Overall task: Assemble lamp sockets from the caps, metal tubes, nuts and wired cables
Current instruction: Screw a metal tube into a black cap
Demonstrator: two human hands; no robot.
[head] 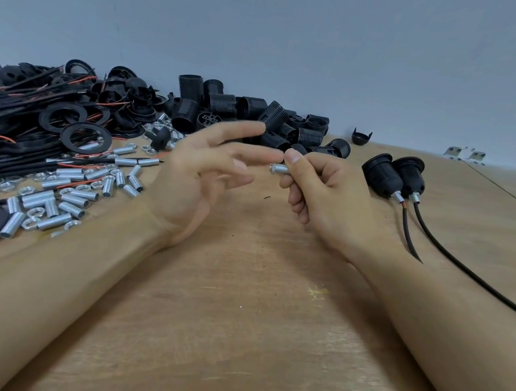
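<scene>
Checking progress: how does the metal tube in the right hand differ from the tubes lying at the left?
The held tube is pinched in the right hand, above the table, with a nut on its end. The loose tubes lie scattered on the table, bare, mixed with separate nuts. Both are silvery, threaded and short.

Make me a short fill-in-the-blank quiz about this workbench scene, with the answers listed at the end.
1. The right hand pinches a small metal ____ with a nut on its end.
2. The left hand holds ____.
3. The number of finished sockets with cables lying to the right of the hands is ____.
4. The loose metal tubes lie on the person's ____ side of the table.

Answers: tube; nothing; two; left
</scene>
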